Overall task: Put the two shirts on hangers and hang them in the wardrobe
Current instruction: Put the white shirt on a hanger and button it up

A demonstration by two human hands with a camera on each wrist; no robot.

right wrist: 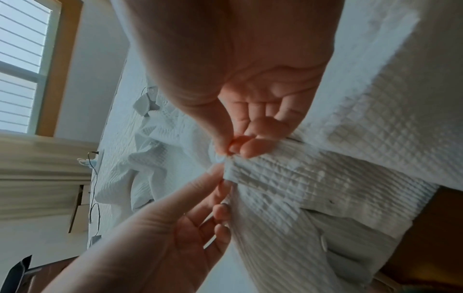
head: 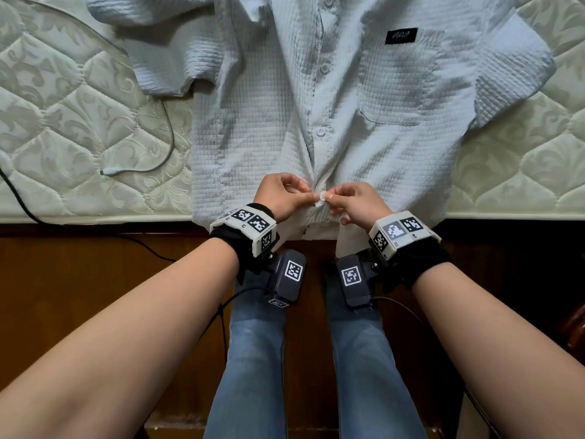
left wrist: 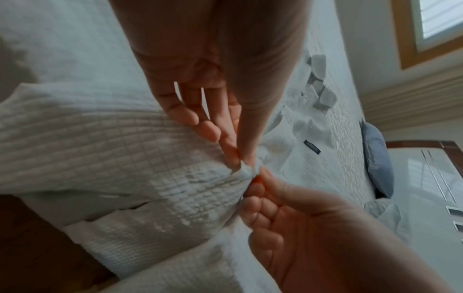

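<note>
A pale waffle-weave short-sleeved shirt [head: 272, 115] lies face up on the mattress [head: 79, 122], collar away from me and hem hanging over the near edge. A black label [head: 401, 35] sits above its chest pocket. Both hands meet at a low white button [head: 322, 196] on the front placket. My left hand [head: 304, 193] pinches the left placket edge between thumb and fingers, seen close in the left wrist view [left wrist: 244, 161]. My right hand [head: 335, 198] pinches the fabric at the button from the right [right wrist: 230, 152]. The fabric bunches between them.
A white charging cable [head: 139, 171] curls on the mattress left of the shirt, and a black cable [head: 19, 198] drops over the edge. The dark wooden bed frame [head: 95, 264] runs below the mattress. My jeans-clad legs [head: 256, 359] stand against it.
</note>
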